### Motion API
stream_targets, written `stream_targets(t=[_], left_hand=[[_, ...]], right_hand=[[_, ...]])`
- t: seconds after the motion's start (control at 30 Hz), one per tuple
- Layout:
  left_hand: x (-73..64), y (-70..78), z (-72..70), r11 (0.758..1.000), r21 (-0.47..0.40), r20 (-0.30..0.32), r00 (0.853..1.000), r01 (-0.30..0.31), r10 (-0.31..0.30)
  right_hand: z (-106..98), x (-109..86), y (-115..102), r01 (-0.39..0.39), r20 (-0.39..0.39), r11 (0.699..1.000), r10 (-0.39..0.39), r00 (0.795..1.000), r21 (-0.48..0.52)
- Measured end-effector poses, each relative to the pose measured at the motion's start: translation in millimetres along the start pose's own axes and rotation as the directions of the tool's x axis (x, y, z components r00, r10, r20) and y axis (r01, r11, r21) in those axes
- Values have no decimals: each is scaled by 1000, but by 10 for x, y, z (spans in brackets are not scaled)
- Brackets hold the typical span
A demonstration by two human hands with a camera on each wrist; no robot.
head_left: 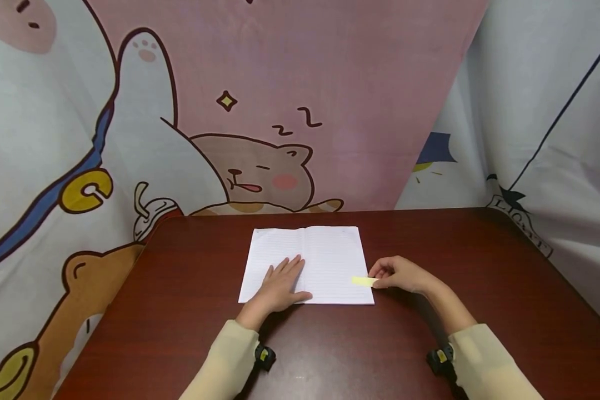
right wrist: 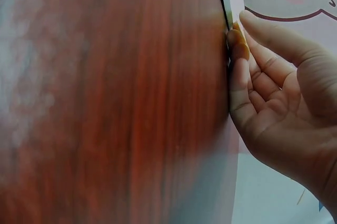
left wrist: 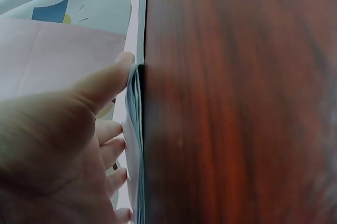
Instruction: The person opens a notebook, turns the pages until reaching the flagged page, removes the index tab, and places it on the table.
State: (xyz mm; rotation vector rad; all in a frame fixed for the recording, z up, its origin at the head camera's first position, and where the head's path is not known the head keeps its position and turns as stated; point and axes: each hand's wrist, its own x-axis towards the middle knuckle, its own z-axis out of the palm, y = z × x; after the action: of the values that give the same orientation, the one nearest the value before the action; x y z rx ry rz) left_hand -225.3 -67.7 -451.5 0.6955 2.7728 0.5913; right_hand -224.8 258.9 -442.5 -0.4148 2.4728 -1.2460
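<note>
An open lined notebook (head_left: 332, 253) lies on the table, its pages white. Spread over the left page and the centre fold, the left hand (head_left: 279, 289) rests with fingers extended and thumb out to the side. At the notebook's right edge the right hand (head_left: 402, 275) pinches one end of a small yellow sticky note (head_left: 363, 281) between thumb and fingers. The note's free end reaches over the right page; whether it touches the paper I cannot tell. In the left wrist view the notebook's pages (left wrist: 135, 108) appear edge-on beneath the left hand (left wrist: 58, 134).
The dark reddish-brown table (head_left: 330, 350) extends on all sides of the notebook. Behind it hangs a cartoon-printed cloth (head_left: 370, 111), with pale fabric (head_left: 560, 139) on the right. A small black device (head_left: 265, 357) sits at the left wrist, another (head_left: 440, 360) at the right.
</note>
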Motion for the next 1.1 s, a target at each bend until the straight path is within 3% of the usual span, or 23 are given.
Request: stream_targets(t=[0.43,0.73,1.1], left_hand=[[-47,44,-17,999,-9,1,999,35,-35],[-61,53,-1,1000,-1,-3,1000,31,-31],[-63,40,-3,1000,-8,-6,1000,25,-25]], right_hand=[[0,23,15,-8,-33,999,7,999,-38],[-48,-5,89,25,-26,1000,-25,999,13],[-263,-133,255,-66,-109,997,61,992,-42]])
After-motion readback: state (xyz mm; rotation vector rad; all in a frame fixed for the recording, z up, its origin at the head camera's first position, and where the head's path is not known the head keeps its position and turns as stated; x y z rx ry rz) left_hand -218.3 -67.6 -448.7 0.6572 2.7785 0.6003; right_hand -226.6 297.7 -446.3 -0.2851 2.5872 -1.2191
